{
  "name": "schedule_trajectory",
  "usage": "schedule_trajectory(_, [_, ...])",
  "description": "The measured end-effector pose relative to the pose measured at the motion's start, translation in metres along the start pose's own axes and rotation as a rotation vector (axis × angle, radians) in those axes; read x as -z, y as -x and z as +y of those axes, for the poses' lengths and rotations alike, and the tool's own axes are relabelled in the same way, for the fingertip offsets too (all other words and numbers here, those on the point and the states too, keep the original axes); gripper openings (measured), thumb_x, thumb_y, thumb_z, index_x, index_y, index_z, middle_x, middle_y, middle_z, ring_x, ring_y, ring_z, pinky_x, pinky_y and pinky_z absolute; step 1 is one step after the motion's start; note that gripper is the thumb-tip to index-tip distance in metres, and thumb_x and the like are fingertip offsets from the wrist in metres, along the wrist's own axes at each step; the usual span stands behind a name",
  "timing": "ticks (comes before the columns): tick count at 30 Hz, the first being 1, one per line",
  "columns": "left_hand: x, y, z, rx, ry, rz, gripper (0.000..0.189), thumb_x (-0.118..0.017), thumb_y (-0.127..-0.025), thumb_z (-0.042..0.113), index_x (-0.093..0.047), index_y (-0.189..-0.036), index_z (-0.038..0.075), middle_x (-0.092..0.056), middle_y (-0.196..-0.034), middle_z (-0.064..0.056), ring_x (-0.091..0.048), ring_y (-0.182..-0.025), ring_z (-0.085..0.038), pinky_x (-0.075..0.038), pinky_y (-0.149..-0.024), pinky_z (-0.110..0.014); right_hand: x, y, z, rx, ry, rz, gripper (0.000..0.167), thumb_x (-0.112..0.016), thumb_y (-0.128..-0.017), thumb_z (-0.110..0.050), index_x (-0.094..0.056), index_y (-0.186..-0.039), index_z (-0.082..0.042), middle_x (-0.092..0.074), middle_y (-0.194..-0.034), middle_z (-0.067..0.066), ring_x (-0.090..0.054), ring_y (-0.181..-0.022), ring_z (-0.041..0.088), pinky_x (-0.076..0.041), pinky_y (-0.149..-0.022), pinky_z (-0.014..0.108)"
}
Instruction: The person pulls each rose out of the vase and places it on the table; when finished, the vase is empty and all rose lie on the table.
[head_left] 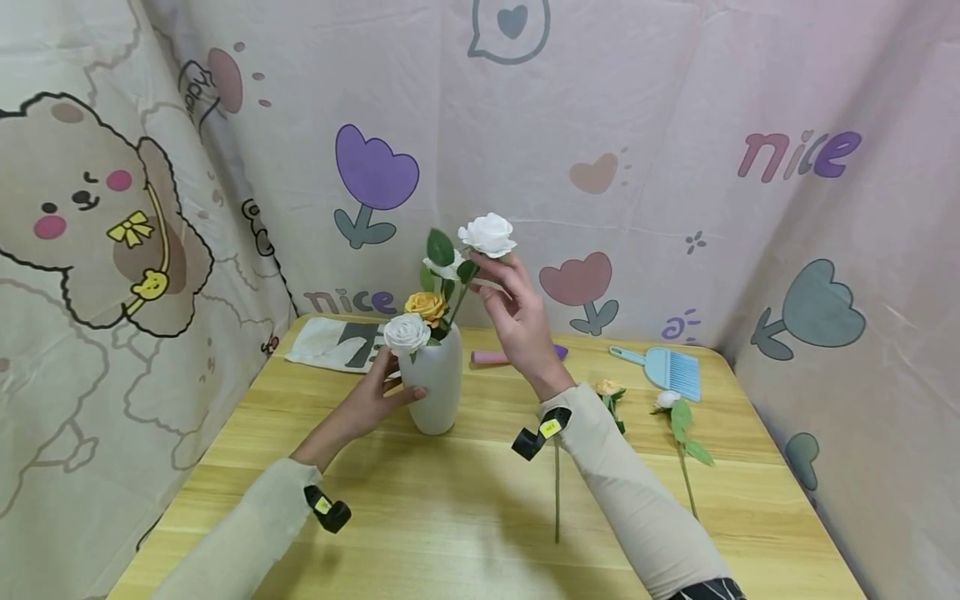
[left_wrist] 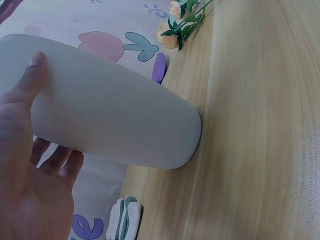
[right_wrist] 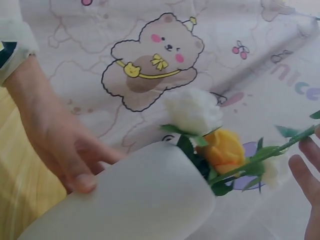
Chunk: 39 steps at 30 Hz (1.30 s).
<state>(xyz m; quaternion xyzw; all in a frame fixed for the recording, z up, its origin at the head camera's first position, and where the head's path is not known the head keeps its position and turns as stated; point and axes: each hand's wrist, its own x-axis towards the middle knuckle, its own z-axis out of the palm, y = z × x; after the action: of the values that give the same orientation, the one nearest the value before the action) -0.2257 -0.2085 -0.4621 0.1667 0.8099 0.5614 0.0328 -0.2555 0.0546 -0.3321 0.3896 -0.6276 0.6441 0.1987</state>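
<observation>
White vase (head_left: 437,387) is standing on the wooden tabletop (head_left: 420,533), its base resting flat on the wood. Left hand (head_left: 367,400) is gripping the vase on its left side; the fingers are curving wide round the wall, thumb pressing on the near face. Right hand (head_left: 521,321) is reaching above and to the right of the vase; its fingers are closing narrowly on the stem of the tall white rose (head_left: 487,235), just under the bloom, and that stem is slanting down into the vase mouth. A yellow rose (head_left: 425,307) is sitting over the vase rim, a low white rose (head_left: 407,333) is leaning out over the rim's left, and a rear white bloom (head_left: 446,265) is showing higher up above the vase, partly hidden by leaves. Behind and left of the vase a printed cloth (head_left: 330,343) is lying; behind and right of it a pink stick (head_left: 489,357) is resting. Farther right of the vase are lying peach flowers (head_left: 609,388), a white bud (head_left: 667,400) on a leafy stem, and a light blue brush (head_left: 671,371). A patterned curtain (head_left: 637,108) is hanging behind the vase.
</observation>
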Motion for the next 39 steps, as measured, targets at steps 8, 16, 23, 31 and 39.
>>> schedule_trajectory(8, [0.0,0.001,0.0,0.019,0.01,0.002,0.095,-0.075,-0.106,0.025,-0.007,-0.173,0.025,-0.025,-0.176,-0.023,-0.026,-0.162,-0.053,-0.024,-0.132,-0.073,0.009,-0.009,-0.009,0.001,-0.041,0.158,0.045,-0.057,-0.107,0.01,-0.055,-0.151,0.009,-0.049,-0.155,0.017,-0.071,-0.123,0.023,-0.065,-0.102,0.044])
schedule_trajectory(16, [0.0,0.001,-0.002,0.012,0.0,0.011,0.093,-0.075,-0.106,0.024,-0.01,-0.171,0.023,-0.026,-0.175,-0.023,-0.029,-0.161,-0.053,-0.026,-0.131,-0.072,0.032,-0.025,-0.019,0.034,-0.095,0.465,0.041,-0.066,-0.104,0.006,-0.064,-0.144,0.0,-0.069,-0.131,0.005,-0.075,-0.1,0.015,-0.067,-0.088,0.03])
schedule_trajectory(23, [-0.001,0.001,-0.003,0.011,0.0,0.013,0.092,-0.075,-0.106,0.022,-0.01,-0.171,0.023,-0.025,-0.175,-0.023,-0.028,-0.161,-0.053,-0.026,-0.132,-0.072,0.061,-0.029,-0.031,0.025,-0.091,0.593,0.034,-0.066,-0.105,0.004,-0.069,-0.137,-0.008,-0.072,-0.102,0.001,-0.072,-0.089,0.015,-0.067,-0.09,0.032])
schedule_trajectory(31, [-0.001,0.001,0.002,0.03,-0.014,0.015,0.093,-0.074,-0.106,0.026,-0.009,-0.172,0.025,-0.025,-0.176,-0.023,-0.027,-0.162,-0.053,-0.025,-0.132,-0.072,0.082,0.008,-0.009,-0.226,0.007,0.418,0.037,-0.062,-0.107,0.003,-0.064,-0.144,-0.001,-0.071,-0.103,0.004,-0.072,-0.09,0.014,-0.067,-0.088,0.027])
schedule_trajectory(39, [-0.002,0.002,0.003,0.031,-0.009,0.017,0.095,-0.074,-0.107,0.025,-0.006,-0.173,0.025,-0.025,-0.176,-0.023,-0.028,-0.161,-0.053,-0.025,-0.132,-0.073,0.077,0.063,0.029,-0.483,0.238,0.182,0.04,-0.062,-0.108,0.0,-0.063,-0.147,-0.005,-0.062,-0.143,0.014,-0.072,-0.107,0.026,-0.066,-0.088,0.024])
